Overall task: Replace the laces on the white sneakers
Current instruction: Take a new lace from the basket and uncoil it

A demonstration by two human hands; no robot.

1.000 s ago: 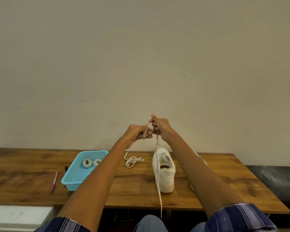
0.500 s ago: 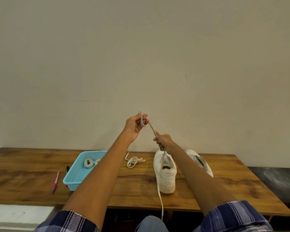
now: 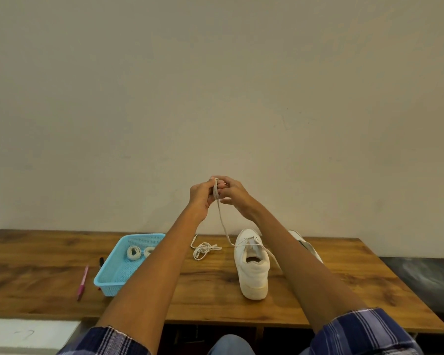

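A white sneaker (image 3: 252,267) stands upright on the wooden table (image 3: 215,298), heel toward me. A grey-white lace (image 3: 223,224) runs from its eyelets up to my hands, which are raised together above the table. My left hand (image 3: 201,196) holds loops of this lace wound round its fingers. My right hand (image 3: 232,194) pinches the lace beside the left fingers. The lace's other end trails over the sneaker's right side under my right forearm. A second white sneaker (image 3: 305,245) lies behind my right arm, mostly hidden. A loose white lace (image 3: 204,249) lies bunched left of the sneaker.
A light blue basket (image 3: 113,280) on the table's left holds two rolled white laces (image 3: 140,252). A pink pen (image 3: 82,281) and a black marker (image 3: 101,262) lie left of the basket. A dark bench (image 3: 426,280) adjoins the table on the right. A plain wall stands behind.
My right hand rose from near the sneaker's tongue up to my left hand. The lace end hanging over the table's front edge was drawn up onto the table.
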